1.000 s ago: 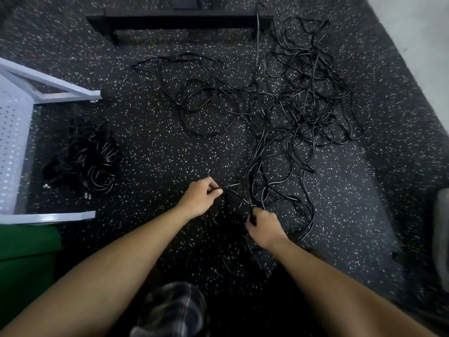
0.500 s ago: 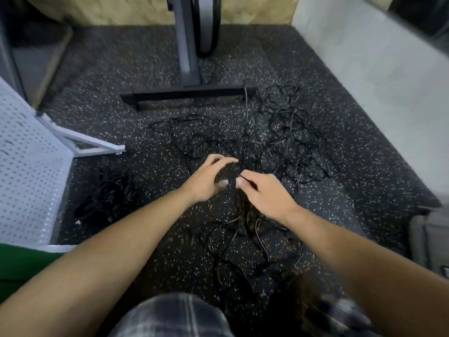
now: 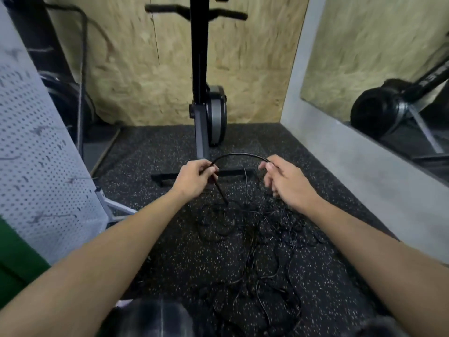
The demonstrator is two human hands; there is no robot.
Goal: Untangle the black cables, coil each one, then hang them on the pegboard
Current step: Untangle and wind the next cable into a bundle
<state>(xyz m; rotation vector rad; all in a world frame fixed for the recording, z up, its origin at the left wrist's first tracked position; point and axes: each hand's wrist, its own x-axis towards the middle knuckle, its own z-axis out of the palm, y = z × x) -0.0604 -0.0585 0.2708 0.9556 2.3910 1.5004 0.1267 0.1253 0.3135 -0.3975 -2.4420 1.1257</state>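
A black cable arches between my two hands, lifted above the floor. My left hand pinches one side of it, and a short length hangs down from that hand toward the pile. My right hand grips the other side with curled fingers. Below my hands the tangle of black cables lies spread over the speckled black floor. The white pegboard stands at the left, with no cable on the part I can see.
A black exercise machine stands on its floor bar straight ahead, against a chipboard wall. A grey ledge with a mirror runs along the right. A green object sits at the lower left beside the pegboard frame.
My view has tilted up from the floor toward the wall. Both hands rose from the pile and moved apart, lifting one cable into an arch between them.
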